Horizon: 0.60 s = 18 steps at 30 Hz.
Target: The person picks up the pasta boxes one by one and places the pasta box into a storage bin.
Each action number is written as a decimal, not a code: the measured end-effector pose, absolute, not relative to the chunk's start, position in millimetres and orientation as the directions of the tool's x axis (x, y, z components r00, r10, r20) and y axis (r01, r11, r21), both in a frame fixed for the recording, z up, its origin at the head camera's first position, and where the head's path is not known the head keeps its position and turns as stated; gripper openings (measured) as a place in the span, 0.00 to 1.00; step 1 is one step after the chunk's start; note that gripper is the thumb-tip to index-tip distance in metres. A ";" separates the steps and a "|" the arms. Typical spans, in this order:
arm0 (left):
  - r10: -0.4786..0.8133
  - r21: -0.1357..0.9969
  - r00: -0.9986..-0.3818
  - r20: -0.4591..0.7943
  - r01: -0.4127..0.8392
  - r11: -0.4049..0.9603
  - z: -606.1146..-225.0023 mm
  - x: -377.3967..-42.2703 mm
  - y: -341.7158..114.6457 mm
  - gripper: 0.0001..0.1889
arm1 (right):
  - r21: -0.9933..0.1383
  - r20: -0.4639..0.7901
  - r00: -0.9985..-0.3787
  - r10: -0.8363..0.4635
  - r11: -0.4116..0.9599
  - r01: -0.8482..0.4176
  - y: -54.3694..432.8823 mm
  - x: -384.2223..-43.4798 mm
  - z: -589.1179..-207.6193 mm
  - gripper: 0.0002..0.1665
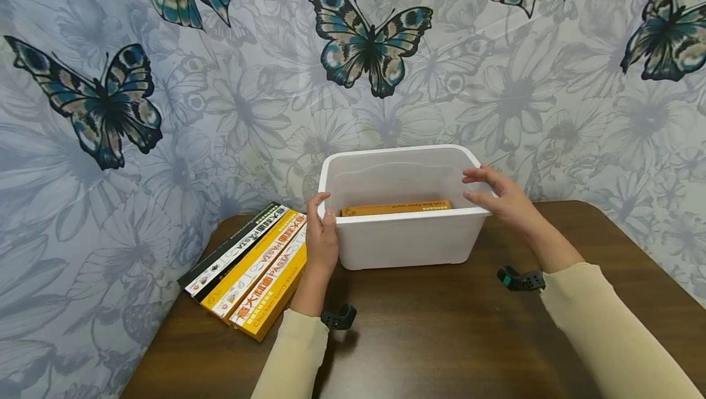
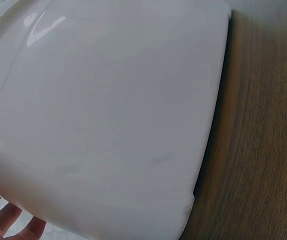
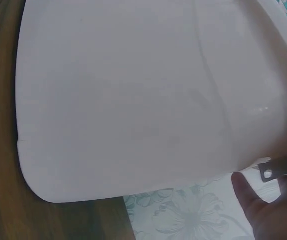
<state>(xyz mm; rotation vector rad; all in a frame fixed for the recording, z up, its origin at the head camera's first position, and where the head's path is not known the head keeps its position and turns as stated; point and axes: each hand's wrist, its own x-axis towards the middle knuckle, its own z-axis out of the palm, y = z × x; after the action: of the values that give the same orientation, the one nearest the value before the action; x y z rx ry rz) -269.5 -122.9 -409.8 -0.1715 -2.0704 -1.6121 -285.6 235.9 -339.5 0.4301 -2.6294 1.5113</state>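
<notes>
Gripping white bin (image 1: 408, 241) at left end with curled left hand (image 1: 322, 243), at right rim with right hand (image 1: 508, 200). Noted it upright on brown table (image 1: 419, 331), orange box (image 1: 397, 208) inside, pasta boxes (image 1: 255, 264) just left

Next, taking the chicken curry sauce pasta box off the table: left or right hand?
Probably left. The left hand is at the end of the white plastic bin nearest that pasta box; the right hand is at the opposite end.

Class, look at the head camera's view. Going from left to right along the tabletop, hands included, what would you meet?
Pasta boxes → left hand → white bin → right hand.
</notes>
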 end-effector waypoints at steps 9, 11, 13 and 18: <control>-0.195 0.872 -0.866 0.460 0.399 0.284 -410.2 -269.7 -123.5 0.23 | -0.851 0.280 -0.958 -0.059 0.447 -0.276 227.8 -278.3 -353.5 0.25; -0.195 0.872 -0.867 0.460 0.399 0.282 -410.4 -269.7 -123.6 0.23 | -0.862 0.303 -0.953 -0.021 0.419 -0.283 225.5 -277.4 -357.1 0.23; -0.195 0.871 -0.865 0.463 0.403 0.280 -410.9 -270.1 -123.9 0.24 | -0.869 0.323 -0.946 0.013 0.400 -0.291 223.1 -276.5 -360.6 0.22; -0.195 0.864 -0.856 0.479 0.419 0.281 -409.3 -269.7 -123.9 0.24 | -0.867 0.388 -0.919 0.068 0.363 -0.340 219.0 -275.8 -369.0 0.21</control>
<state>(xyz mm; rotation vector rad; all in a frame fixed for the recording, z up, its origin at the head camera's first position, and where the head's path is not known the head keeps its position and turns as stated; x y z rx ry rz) -269.7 -123.9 -409.3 -0.2005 -2.0543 -1.6140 -275.8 219.0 -369.0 0.2382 -2.2717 1.5741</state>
